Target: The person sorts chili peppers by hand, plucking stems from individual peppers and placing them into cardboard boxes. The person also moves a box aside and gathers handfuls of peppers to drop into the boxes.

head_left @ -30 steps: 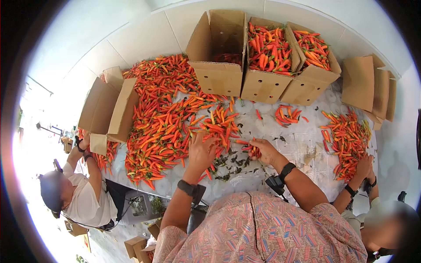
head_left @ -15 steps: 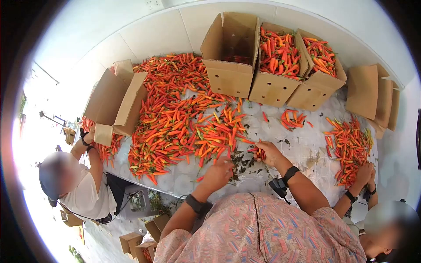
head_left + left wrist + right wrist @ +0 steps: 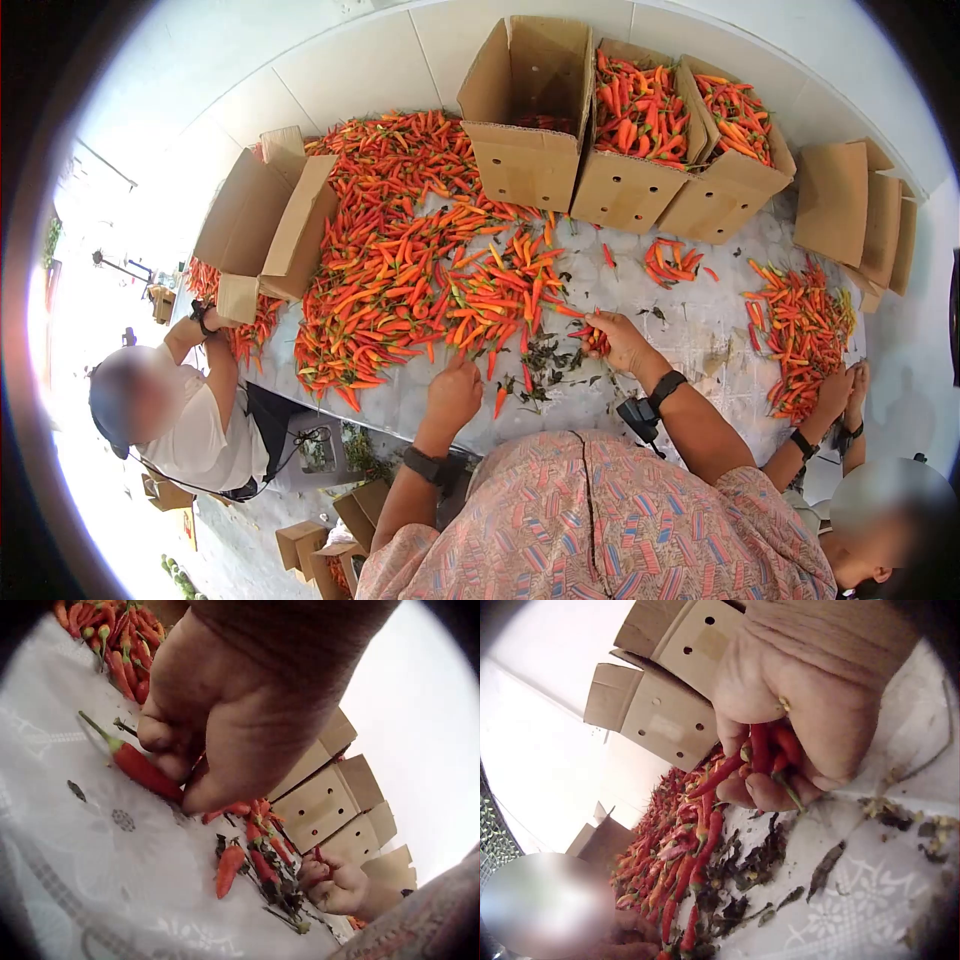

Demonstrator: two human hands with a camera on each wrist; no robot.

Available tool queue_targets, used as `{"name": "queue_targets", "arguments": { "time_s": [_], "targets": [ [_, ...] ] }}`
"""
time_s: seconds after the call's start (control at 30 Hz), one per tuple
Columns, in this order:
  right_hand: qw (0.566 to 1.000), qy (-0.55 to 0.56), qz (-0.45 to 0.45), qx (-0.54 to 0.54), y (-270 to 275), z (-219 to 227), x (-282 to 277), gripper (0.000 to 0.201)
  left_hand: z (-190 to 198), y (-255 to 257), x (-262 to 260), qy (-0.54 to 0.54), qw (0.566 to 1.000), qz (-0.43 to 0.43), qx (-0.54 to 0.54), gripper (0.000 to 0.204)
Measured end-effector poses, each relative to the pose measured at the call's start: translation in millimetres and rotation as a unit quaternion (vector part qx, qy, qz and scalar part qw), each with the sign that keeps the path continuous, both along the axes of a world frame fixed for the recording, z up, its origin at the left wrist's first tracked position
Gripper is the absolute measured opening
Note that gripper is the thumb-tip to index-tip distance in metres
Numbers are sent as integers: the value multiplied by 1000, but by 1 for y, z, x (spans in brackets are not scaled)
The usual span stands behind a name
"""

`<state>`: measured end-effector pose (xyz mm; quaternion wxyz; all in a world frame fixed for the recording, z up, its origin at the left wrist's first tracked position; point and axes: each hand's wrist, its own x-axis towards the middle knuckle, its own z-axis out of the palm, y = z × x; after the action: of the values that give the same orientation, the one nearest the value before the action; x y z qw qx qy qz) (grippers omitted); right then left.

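Note:
My left hand is low at the front edge of a big pile of red and orange chili peppers. In the left wrist view its thumb and fingers pinch a red chili pepper, whose green stem points away over the tablecloth. My right hand holds a small bunch of red chili peppers in its curled fingers, above dark dried leaf scraps. Between the hands, a loose short chili pepper lies on the cloth beside those scraps.
Along the wall stand a tall carton and two cartons filled with chili peppers. Another open carton is at left. A smaller chili heap lies at right. One person works at each end of the table.
My left hand went from the pile toward the leaf scraps, then back left to the pile's front edge. A loose chili pepper now shows near the scraps. My right hand keeps its bunch.

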<state>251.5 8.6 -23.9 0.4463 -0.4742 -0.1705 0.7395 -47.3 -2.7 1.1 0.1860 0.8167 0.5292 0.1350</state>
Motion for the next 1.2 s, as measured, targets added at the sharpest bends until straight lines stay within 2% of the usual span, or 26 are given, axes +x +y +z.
{"name": "queue_targets", "arguments": {
  "time_s": [0.13, 0.2, 0.3, 0.33, 0.4, 0.5, 0.63, 0.73, 0.8, 0.93, 1.03, 1.1, 1.2],
  "targets": [
    [1000, 2, 1, 2, 1, -5, 1, 17, -8, 6, 1, -6, 1000, 6, -12, 12],
    [1000, 6, 2, -2, 0, -5, 1, 17, -4, 12, 8, -136, 987, 59, -55, 12],
    [1000, -6, 10, 6, 1, -2, 0, 18, 9, 20, 26, -152, 983, 91, -39, 15],
    [1000, 0, 8, 5, 2, -6, 1, 18, 8, 20, 29, -152, 983, 91, -39, 15],
    [1000, 5, 4, 3, 1, -8, 2, 17, 6, 22, 34, -53, 998, 29, 31, 16],
    [1000, -8, -8, -6, -1, -7, 1, 17, -3, 24, 37, -34, 999, 36, 1, 22],
    [1000, 9, 8, 5, 0, -2, 1, 18, -6, 21, 33, -51, 998, 45, -15, 27],
    [1000, 0, 10, 2, 0, -1, 1, 18, -7, 21, 33, -42, 999, 31, 15, 27],
    [1000, -9, 13, 3, 0, -1, 1, 19, -6, 26, 34, -34, 998, 38, -25, 26],
    [1000, -14, 17, 16, 0, -1, 0, 19, -12, 31, 32, -37, 998, 56, -17, 21],
    [1000, -21, 14, 15, -1, 1, 1, 19, -9, 29, 25, -56, 996, 59, -27, 16],
    [1000, -22, 17, 11, -1, 0, -1, 19, -5, 24, 24, -88, 992, 53, -72, 14],
    [999, -35, 13, -9, 1, -3, 0, 19, 3, 16, 32, -41, 998, 17, -37, 15]
  ]
}}
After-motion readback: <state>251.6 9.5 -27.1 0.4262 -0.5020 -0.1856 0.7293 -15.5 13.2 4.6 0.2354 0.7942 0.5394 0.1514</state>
